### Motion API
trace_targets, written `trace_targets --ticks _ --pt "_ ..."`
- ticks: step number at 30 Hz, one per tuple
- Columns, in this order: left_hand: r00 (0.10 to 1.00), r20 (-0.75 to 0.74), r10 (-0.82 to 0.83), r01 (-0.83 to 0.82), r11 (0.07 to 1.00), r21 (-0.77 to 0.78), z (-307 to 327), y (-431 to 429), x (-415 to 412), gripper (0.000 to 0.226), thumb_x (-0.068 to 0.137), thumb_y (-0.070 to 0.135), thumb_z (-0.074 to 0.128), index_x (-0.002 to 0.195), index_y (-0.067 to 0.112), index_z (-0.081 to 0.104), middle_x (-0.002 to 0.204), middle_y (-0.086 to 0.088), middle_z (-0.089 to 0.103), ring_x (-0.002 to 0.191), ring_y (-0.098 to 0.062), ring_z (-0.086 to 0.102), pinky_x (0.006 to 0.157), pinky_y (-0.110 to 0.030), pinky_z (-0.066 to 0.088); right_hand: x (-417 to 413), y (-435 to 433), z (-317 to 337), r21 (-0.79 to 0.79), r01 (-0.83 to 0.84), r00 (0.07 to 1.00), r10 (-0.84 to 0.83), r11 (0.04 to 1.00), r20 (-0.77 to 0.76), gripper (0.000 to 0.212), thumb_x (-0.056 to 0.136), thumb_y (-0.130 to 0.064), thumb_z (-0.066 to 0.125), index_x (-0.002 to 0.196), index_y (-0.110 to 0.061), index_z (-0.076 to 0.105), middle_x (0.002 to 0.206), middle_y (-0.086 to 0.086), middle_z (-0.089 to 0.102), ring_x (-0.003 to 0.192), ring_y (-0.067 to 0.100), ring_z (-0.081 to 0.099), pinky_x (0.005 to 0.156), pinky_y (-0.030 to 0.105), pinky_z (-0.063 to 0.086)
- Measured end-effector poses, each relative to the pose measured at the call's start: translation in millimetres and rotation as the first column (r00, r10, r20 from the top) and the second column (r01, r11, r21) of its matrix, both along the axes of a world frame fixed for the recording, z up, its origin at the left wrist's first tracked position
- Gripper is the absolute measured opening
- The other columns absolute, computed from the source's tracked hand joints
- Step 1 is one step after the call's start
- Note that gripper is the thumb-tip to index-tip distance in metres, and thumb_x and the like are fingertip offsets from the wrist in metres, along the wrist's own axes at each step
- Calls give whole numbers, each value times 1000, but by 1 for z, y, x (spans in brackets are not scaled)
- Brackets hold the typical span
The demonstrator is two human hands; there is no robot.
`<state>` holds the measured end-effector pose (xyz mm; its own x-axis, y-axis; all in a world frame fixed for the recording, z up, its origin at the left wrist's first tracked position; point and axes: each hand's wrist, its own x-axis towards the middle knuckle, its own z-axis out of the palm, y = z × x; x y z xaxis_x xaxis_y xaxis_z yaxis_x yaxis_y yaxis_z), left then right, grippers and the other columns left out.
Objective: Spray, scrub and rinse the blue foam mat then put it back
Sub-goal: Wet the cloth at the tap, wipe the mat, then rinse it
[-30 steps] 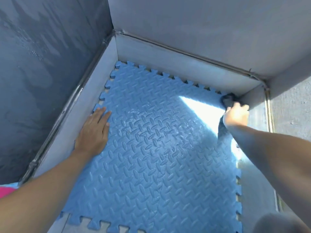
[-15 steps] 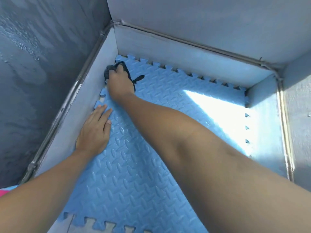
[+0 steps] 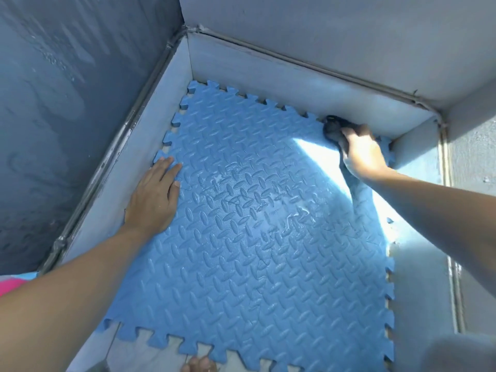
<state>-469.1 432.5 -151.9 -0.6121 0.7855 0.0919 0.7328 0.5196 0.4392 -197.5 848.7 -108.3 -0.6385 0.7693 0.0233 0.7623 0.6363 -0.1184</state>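
The blue foam mat [image 3: 255, 251], with a diamond-plate texture and jigsaw edges, lies flat on the floor inside a low-walled concrete basin. Wet streaks glisten near its middle. My left hand [image 3: 154, 194] rests flat, fingers spread, on the mat's left edge. My right hand [image 3: 361, 151] presses a dark cloth [image 3: 334, 128] onto the mat's far right corner, close to the basin wall. The cloth is partly hidden under my fingers. A patch of sunlight falls across the mat beside that hand.
Low grey walls [image 3: 268, 76] enclose the mat at the left, back and right. A wet dark wall [image 3: 67, 103] rises at the left. Tiled floor [image 3: 161, 353] shows at the mat's near edge, where toes [image 3: 200, 366] appear. Something pink [image 3: 10, 287] lies at far left.
My right hand swept the cloth from the far right corner to the far left corner and back to the far right. My left hand stayed flat on the mat's left edge.
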Motion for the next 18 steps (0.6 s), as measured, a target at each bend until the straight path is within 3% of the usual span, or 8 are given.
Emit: trace_targets --ticks 2,4,8,10,12,15,17,18 --pt "1000 -3 -4 4 1000 0 1 1 0 48 107 27 39 149 10 54 160 -9 46 151 -26 37 126 -45 27 -18 -41 8 -55 -199 980 198 978 -22 32 97 -31 53 128 -22 56 120 21 51 104 42 58 90 47 53" --pt "1000 5 1 -1 1000 -4 2 1 0 48 107 27 39 150 11 53 160 -9 45 152 -26 36 126 -45 27 -32 -103 15 -125 -480 877 471 868 -95 31 98 -29 54 127 -22 59 129 13 52 110 30 57 94 40 51" --pt "1000 9 17 -17 1000 -13 5 2 1 49 106 29 39 150 12 53 161 -7 45 152 -26 36 126 -43 26 -17 -239 4 -226 -898 422 885 378 -197 34 99 -27 54 129 -12 59 117 10 53 100 24 56 73 33 55" --pt "1000 5 18 -18 1000 -19 6 2 2 50 106 29 38 150 12 53 161 -7 44 152 -26 36 126 -43 26 9 -287 4 -267 -957 170 965 113 -201 33 97 -23 58 127 -8 61 108 13 53 91 29 57 55 38 53" --pt "1000 11 23 -23 999 -27 7 2 3 47 108 27 41 151 13 52 163 -6 42 153 -25 34 127 -41 24 37 -301 7 -308 -951 35 982 -24 -184 33 94 -24 64 123 -10 64 105 12 53 87 28 55 44 33 47" --pt "999 15 46 -45 999 -22 7 2 5 44 109 23 45 152 15 51 164 -3 41 154 -22 32 125 -37 24 59 -255 11 -300 -954 25 989 -21 -146 33 95 -28 62 126 -15 62 117 8 51 99 25 54 50 34 50" --pt "998 21 52 -52 999 -13 8 3 5 44 109 23 46 151 15 51 164 -2 41 154 -22 32 125 -37 23 54 -198 10 -221 -971 109 993 97 -43 33 100 -28 53 132 -17 57 136 9 49 121 25 53 66 33 56" --pt "998 24 51 -50 999 -13 8 4 5 44 109 23 46 151 15 51 163 -3 41 154 -22 32 125 -37 23 49 -167 12 -177 -960 218 976 215 4 34 103 -29 48 134 -17 54 142 10 48 126 27 52 72 37 58"
